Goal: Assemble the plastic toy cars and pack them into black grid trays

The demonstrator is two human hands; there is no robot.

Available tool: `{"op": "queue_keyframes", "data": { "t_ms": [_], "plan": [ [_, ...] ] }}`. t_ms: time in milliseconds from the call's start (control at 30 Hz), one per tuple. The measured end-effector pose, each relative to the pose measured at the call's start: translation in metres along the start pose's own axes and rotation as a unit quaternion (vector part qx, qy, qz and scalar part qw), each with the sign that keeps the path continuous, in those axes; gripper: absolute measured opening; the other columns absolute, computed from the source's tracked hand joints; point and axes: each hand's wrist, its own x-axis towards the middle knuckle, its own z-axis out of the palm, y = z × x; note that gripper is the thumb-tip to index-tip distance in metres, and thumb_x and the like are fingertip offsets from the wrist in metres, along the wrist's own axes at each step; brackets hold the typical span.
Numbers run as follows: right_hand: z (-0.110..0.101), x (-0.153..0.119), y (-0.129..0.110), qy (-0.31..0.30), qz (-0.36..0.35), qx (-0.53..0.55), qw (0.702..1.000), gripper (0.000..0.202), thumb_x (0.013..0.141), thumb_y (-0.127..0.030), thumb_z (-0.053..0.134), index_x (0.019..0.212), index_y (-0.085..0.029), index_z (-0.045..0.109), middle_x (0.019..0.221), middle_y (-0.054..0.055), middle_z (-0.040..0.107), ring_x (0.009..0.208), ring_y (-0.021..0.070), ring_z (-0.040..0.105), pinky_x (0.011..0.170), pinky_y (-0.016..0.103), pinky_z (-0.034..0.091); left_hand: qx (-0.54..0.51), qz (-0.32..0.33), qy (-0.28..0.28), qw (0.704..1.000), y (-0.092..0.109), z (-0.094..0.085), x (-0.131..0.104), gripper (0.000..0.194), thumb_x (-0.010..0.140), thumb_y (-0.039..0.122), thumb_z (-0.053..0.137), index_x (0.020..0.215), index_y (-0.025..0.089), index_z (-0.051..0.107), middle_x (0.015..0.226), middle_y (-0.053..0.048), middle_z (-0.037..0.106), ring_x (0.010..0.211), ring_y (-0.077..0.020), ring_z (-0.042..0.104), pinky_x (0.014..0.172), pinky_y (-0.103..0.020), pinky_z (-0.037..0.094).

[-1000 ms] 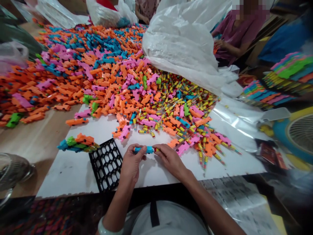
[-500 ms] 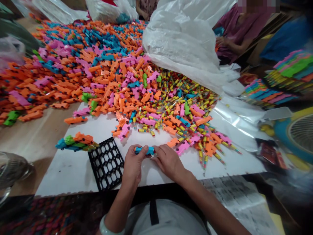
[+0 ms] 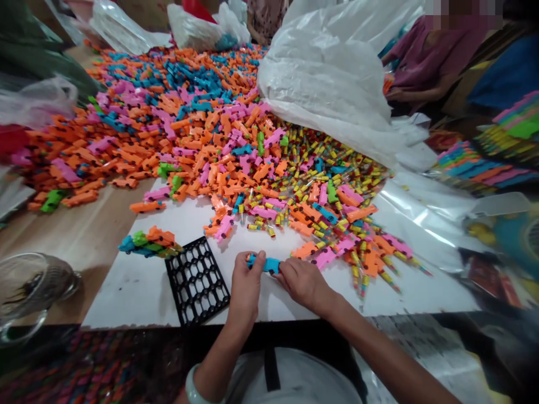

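Note:
My left hand point(image 3: 245, 289) grips a small blue toy car point(image 3: 269, 265) between thumb and fingers, level above the white board. At the car's right end, the fingers of my right hand point(image 3: 306, 285) pinch closed; a small dark reddish bit shows there, mostly hidden by the fingertips. Left of my hands lies a black grid tray point(image 3: 174, 292) with rows of holes. Several blue, green and orange toy cars point(image 3: 154, 240) stand bunched at its far left corner. Loose orange and pink cars lie beyond my hands, among thin clear sticks with yellow bands point(image 3: 357, 269).
A wide heap of toy cars point(image 3: 202, 134) covers the back of the table. Behind it sits a large white plastic bag point(image 3: 324, 78). A glass mug point(image 3: 33, 286) stands at the left. A co-worker in a purple top point(image 3: 438, 62) sits at the back right, beside stacked coloured pieces point(image 3: 484, 163).
The view has shifted, so the whole scene sits further right. The blue car is turned slightly in my left hand, its wheels now showing along the lower side. Both hands stay on it.

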Motion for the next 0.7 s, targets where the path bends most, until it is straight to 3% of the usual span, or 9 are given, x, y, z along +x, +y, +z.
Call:
{"op": "queue_keyframes", "data": {
  "t_ms": [100,167,233,300,367,433,567,700],
  "plan": [
    [-0.015,-0.005,0.029,0.01,0.033,-0.019,0.999,0.033,0.101,-0.031,0.037,0.079,-0.017,0.058,0.068,0.004,0.058,0.064,0.0164,0.05,0.06,0.028,0.035,0.077,0.061,-0.028,0.995,0.004,-0.011,0.011,0.038,0.082,0.05,0.056,0.103,0.018,0.056,0.092,-0.003,0.061,0.084,-0.0168,0.057,0.077,-0.031,0.046],
    [-0.031,-0.008,0.059,0.039,0.128,-0.076,0.988,0.029,0.099,-0.034,0.04,0.087,-0.016,0.06,0.076,0.007,0.061,0.073,0.0192,0.052,0.067,0.029,0.038,0.161,0.152,0.014,0.975,0.012,-0.023,0.026,0.038,0.084,0.045,0.055,0.111,0.018,0.055,0.105,-0.008,0.061,0.09,-0.0192,0.058,0.079,-0.033,0.047],
    [-0.044,-0.006,0.085,0.074,0.247,-0.151,0.954,0.03,0.095,-0.037,0.048,0.105,-0.012,0.06,0.095,0.015,0.063,0.09,0.0266,0.053,0.078,0.037,0.04,0.274,0.239,0.089,0.927,0.022,-0.035,0.046,0.035,0.087,0.039,0.052,0.113,0.016,0.057,0.11,-0.011,0.06,0.096,-0.0225,0.057,0.085,-0.038,0.047],
    [-0.045,0.004,0.095,0.096,0.305,-0.184,0.929,0.037,0.092,-0.036,0.053,0.116,-0.009,0.057,0.114,0.022,0.058,0.104,0.033,0.048,0.086,0.045,0.038,0.394,0.266,0.14,0.868,0.031,-0.043,0.066,0.036,0.089,0.035,0.051,0.115,0.012,0.058,0.114,-0.016,0.06,0.106,-0.0276,0.054,0.094,-0.044,0.043],
    [-0.031,0.023,0.085,0.092,0.281,-0.145,0.944,0.031,0.092,-0.03,0.052,0.115,-0.01,0.059,0.117,0.021,0.058,0.107,0.032,0.047,0.09,0.045,0.038,0.495,0.24,0.164,0.819,0.035,-0.043,0.081,0.039,0.089,0.034,0.053,0.117,0.008,0.059,0.116,-0.02,0.059,0.11,-0.033,0.052,0.096,-0.048,0.04],
    [-0.007,0.048,0.06,0.058,0.209,-0.055,0.975,0.023,0.095,-0.022,0.047,0.11,-0.013,0.062,0.109,0.015,0.062,0.103,0.0262,0.05,0.089,0.039,0.04,0.551,0.212,0.169,0.789,0.034,-0.038,0.088,0.037,0.087,0.034,0.056,0.111,0.007,0.062,0.115,-0.022,0.059,0.108,-0.0364,0.052,0.092,-0.049,0.041],
    [0.044,0.092,0.013,-0.046,0.17,0.008,0.984,0.021,0.093,-0.022,0.051,0.11,-0.014,0.061,0.104,0.013,0.062,0.097,0.0258,0.051,0.083,0.038,0.042,0.571,0.229,0.154,0.773,0.025,-0.03,0.081,0.029,0.086,0.028,0.056,0.108,0.012,0.064,0.115,-0.019,0.058,0.109,-0.0357,0.05,0.091,-0.047,0.039],
    [0.061,0.103,-0.002,-0.094,0.192,-0.022,0.977,0.023,0.095,-0.014,0.043,0.112,-0.01,0.058,0.101,0.015,0.061,0.096,0.0274,0.05,0.086,0.041,0.041,0.564,0.261,0.11,0.776,0.021,-0.039,0.065,0.02,0.086,0.021,0.052,0.103,0.015,0.062,0.106,-0.014,0.063,0.105,-0.0306,0.054,0.092,-0.043,0.037]
  ]
}}
